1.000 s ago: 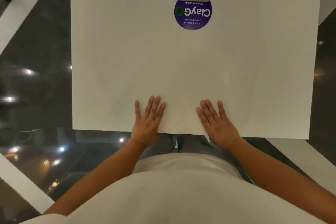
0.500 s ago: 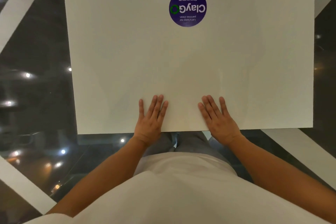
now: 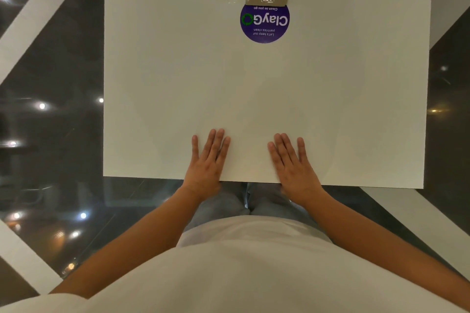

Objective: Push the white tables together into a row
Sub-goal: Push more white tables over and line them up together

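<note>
At near edge: left hand, right hand flat on white table.
Fingers: straight, mostly together.

Left hand and right hand flat on white table near edge.

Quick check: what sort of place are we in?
Likely an office pantry or canteen: the purple sticker reads "Let's keep our pantries clean", on a white table over a glossy dark floor.
</note>
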`<state>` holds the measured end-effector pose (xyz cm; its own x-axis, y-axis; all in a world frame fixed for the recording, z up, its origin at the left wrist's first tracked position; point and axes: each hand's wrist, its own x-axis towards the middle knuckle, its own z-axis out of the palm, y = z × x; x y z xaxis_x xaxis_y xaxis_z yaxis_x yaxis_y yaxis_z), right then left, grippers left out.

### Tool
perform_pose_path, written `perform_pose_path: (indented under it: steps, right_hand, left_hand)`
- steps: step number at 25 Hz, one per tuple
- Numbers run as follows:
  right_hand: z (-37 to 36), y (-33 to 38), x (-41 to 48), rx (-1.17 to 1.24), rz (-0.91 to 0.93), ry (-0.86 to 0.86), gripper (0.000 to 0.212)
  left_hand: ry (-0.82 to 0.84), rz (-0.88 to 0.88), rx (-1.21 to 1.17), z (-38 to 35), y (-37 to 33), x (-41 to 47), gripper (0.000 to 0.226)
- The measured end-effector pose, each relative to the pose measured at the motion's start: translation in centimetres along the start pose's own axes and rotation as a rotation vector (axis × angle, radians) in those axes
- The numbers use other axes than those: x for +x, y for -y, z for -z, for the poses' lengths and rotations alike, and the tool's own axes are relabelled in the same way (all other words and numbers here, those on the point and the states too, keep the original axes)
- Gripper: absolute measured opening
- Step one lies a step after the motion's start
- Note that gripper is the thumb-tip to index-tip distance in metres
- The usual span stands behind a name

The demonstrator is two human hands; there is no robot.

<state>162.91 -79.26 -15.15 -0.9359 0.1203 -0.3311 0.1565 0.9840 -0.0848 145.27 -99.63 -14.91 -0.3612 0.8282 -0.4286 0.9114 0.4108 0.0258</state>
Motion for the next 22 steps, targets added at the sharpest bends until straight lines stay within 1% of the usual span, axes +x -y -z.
perform_pose_path:
  steps: [2, 4, 5, 7, 9, 12, 14, 16, 22]
  right_hand:
    - [0.8, 1.1, 1.0, 0.087, 0.017, 0.053, 0.111]
    - [1.9, 2.5, 1.9, 0.159, 0.035, 0.066, 0.101]
    - [2.5, 3.2, 2.5, 0.198, 0.021, 0.065, 0.094]
    - [3.8, 4.1, 3.8, 0.249, -0.038, 0.043, 0.085]
    - [5.1, 4.8, 5.3, 0.225, -0.078, 0.044, 0.081]
    - [6.8, 6.0, 7.8, 0.16, -0.097, 0.114, 0.081]
    - [7.9, 7.7, 9.5, 0.156, -0.111, 0.124, 0.081]
    - [8.8, 9.9, 11.4, 0.169, -0.133, 0.125, 0.082]
    - [11.4, 20.1, 20.4, 0.182, -0.222, 0.086, 0.083]
  left_hand:
    - [0.025, 0.023, -0.063, 0.9, -0.8, 0.5, 0.118]
    - [0.047, 0.021, -0.135, 1.9, -1.5, 0.7, 0.115]
    - [0.048, 0.007, -0.171, 2.3, -1.5, 0.7, 0.109]
    - [0.028, 0.001, -0.256, 2.9, -1.0, 0.4, 0.09]
    - [0.001, 0.04, -0.293, 3.6, 0.5, 0.0, 0.076]
    - [-0.022, 0.138, -0.302, 4.6, 3.9, -0.2, 0.064]
    - [-0.034, 0.183, -0.289, 5.1, 7.0, -0.5, 0.062]
    - [-0.036, 0.192, -0.257, 5.5, 10.5, -0.8, 0.064]
    - [-0.044, 0.14, -0.231, 6.2, 24.4, -2.3, 0.074]
